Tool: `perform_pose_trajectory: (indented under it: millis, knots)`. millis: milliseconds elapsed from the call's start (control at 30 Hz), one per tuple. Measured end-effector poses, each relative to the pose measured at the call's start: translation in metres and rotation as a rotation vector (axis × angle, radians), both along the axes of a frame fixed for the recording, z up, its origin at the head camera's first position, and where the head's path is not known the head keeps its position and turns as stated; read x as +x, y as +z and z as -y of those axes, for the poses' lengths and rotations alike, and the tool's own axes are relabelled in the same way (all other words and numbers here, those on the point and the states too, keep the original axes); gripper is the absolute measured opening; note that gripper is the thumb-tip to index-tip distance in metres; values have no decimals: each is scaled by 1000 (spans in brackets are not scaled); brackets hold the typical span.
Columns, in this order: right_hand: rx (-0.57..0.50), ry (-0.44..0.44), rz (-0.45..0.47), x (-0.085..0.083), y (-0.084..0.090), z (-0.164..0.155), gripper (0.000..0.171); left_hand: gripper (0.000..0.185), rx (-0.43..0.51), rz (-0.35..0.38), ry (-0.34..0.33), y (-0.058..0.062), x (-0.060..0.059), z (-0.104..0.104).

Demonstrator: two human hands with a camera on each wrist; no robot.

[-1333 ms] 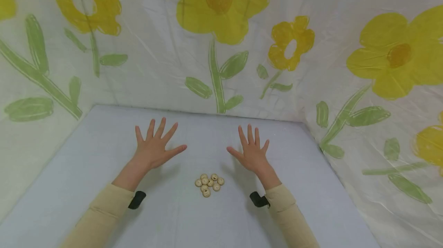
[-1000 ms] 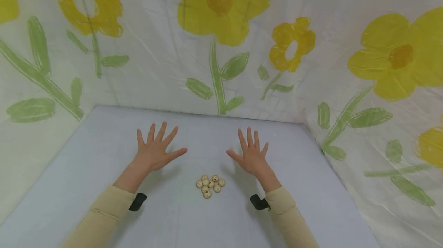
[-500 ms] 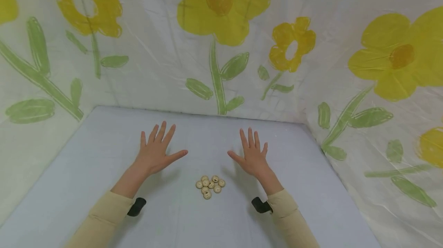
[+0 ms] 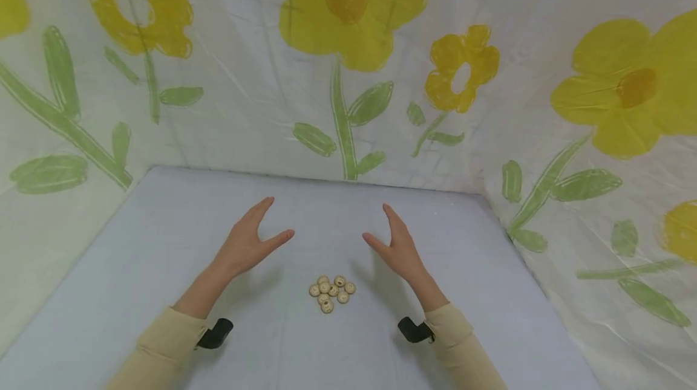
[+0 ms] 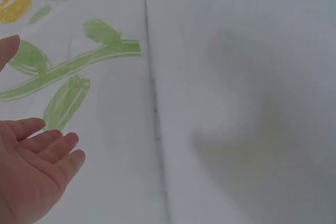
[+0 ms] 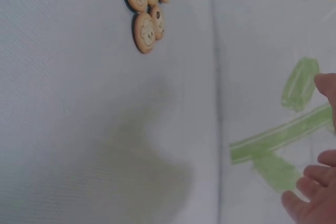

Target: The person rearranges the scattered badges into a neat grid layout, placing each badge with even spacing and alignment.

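Several small round tan biscuits (image 4: 331,292) with printed faces lie in a tight cluster on the pale grey table (image 4: 163,227); the right wrist view shows some of the biscuits (image 6: 145,9) at its top edge. My left hand (image 4: 251,237) hovers to the left of and beyond the cluster, turned on edge with straight fingers and the thumb pointing inward. My right hand (image 4: 396,241) mirrors it on the right side. Neither hand holds or touches anything. The left wrist view shows my left hand (image 5: 32,171) with its relaxed fingers over the bare surface.
A white curtain printed with yellow flowers (image 4: 348,9) and green stems walls the table at the back, left and right. Beige sleeves (image 4: 158,347) cover both forearms, each with a black wrist mount (image 4: 415,331).
Both hands have rotated from palms-down with spread fingers to standing on edge with fingers together, palms facing each other. The biscuits have not moved.
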State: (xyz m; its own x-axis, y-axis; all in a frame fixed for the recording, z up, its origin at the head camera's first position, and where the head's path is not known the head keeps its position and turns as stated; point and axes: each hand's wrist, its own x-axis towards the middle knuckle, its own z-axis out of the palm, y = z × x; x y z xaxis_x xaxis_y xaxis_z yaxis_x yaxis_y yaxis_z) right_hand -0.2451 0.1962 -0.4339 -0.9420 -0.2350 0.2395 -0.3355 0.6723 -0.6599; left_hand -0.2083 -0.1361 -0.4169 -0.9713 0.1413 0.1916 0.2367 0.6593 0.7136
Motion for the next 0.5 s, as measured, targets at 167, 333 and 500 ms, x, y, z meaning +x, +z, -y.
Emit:
perform_pose_trajectory:
  millis: [167,333,500]
  knots:
    - [-65,-13,15,4,-3,0,80,91,77,-20,11,-2,5,-2]
    - [-112,-10,9,5,-5,0,78,89,132,-57,14,-3,9,-2]
    - [-159,7,-13,7,-4,1,76,87,212,-71,9,-4,12,0]
